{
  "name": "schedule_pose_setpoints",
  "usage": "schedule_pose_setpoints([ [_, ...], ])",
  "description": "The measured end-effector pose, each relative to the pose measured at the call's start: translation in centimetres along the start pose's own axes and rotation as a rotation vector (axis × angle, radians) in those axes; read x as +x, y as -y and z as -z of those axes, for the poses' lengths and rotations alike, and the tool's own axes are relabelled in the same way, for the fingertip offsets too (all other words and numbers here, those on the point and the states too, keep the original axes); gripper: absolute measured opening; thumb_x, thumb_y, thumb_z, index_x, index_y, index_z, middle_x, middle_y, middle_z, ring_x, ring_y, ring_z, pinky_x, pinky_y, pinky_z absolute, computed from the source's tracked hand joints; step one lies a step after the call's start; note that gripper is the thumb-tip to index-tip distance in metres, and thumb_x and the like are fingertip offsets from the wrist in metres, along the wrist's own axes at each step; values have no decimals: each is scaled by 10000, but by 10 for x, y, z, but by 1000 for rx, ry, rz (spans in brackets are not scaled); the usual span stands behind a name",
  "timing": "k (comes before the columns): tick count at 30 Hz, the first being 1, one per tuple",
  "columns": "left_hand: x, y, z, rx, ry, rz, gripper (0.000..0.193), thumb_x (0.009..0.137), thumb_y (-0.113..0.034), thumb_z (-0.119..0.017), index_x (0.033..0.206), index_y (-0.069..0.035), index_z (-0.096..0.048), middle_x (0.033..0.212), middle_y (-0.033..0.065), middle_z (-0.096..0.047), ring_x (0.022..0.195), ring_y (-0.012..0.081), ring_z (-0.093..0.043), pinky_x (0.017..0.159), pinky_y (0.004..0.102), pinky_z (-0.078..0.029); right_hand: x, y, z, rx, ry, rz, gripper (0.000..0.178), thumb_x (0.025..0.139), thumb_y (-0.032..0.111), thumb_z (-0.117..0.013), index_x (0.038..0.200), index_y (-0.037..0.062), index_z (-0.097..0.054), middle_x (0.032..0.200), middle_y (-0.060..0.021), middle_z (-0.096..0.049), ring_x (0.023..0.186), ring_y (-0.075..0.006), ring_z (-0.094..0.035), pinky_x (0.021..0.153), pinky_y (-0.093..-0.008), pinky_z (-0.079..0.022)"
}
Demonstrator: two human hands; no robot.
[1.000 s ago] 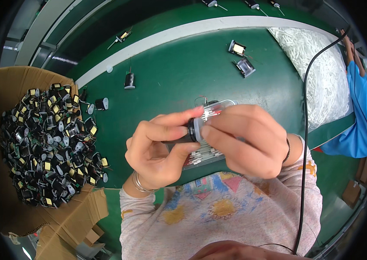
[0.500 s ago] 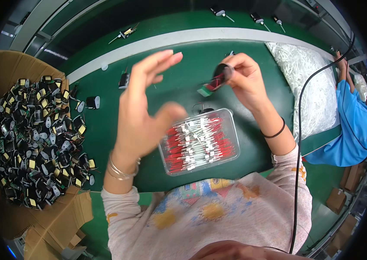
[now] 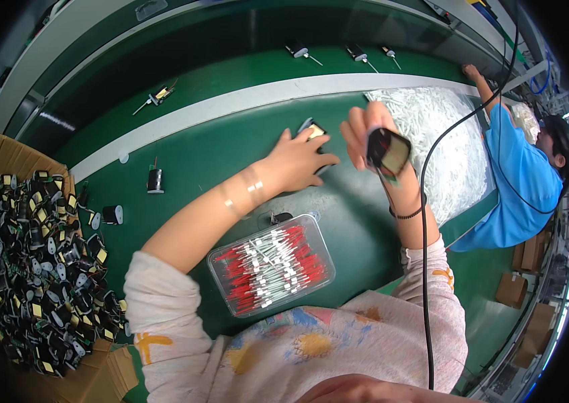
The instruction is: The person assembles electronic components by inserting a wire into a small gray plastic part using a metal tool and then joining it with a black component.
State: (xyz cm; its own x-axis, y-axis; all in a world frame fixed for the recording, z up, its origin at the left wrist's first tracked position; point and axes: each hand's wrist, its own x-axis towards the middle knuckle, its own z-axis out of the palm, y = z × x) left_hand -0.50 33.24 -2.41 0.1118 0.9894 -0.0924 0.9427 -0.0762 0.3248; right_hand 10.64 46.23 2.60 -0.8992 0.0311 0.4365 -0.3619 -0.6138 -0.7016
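In the head view my right hand (image 3: 365, 127) is raised right of centre, its fingers closed on a black electronic part (image 3: 389, 152) with a yellowish face and thin wires. That part is smeared by motion. My left hand (image 3: 292, 162) reaches across the table with fingers spread. It lies over a similar black part with a yellow pad (image 3: 315, 129), which it partly hides; whether it touches the part I cannot tell. Nearer to me, a clear plastic box (image 3: 330, 265) holds many red and white wire leads (image 3: 274, 262). Behind the box lies a small dark part (image 3: 280, 217).
A cardboard box (image 3: 26, 151) heaped with black parts (image 3: 36, 269) stands left. Loose parts (image 3: 155, 180) lie on the green table. A bag of white pieces (image 3: 439, 148) fills the right side. A black cable (image 3: 427, 269) hangs down. A person in blue (image 3: 526, 174) sits beyond.
My left hand has moved right and away from me, from above the clear box to the black part. My right hand has kept its part and turned it. The whole view has shifted.
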Motion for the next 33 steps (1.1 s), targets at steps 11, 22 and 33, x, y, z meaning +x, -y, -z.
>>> schedule_pose_setpoints([
  [11,-154,-2,11,-4,-383,549,641,705,-284,-724,1270,-92,-491,1169,94,-532,1010,284,-502,877,373,-443,131,-81,117,-391,-816,-319,311,885,34,-540,1180,-55,-498,1051,-135,-589,897,-225,-618,792,-348,-577],
  [22,-211,29,12,325,-322,493,364,625,9,-695,943,-103,-558,1262,21,-482,1230,296,-380,973,434,-339,22,-17,-47,-945,-131,-369,270,844,140,-640,1097,57,-593,880,-41,-661,619,-39,-537,468,-190,-413],
  [33,-184,-30,41,-317,-896,504,147,869,-79,-542,984,11,-542,857,85,-595,759,148,-541,685,265,-436,-50,-74,-118,-1392,147,-442,244,705,140,-716,851,46,-545,644,-149,-613,641,-324,-627,564,-404,-488],
])
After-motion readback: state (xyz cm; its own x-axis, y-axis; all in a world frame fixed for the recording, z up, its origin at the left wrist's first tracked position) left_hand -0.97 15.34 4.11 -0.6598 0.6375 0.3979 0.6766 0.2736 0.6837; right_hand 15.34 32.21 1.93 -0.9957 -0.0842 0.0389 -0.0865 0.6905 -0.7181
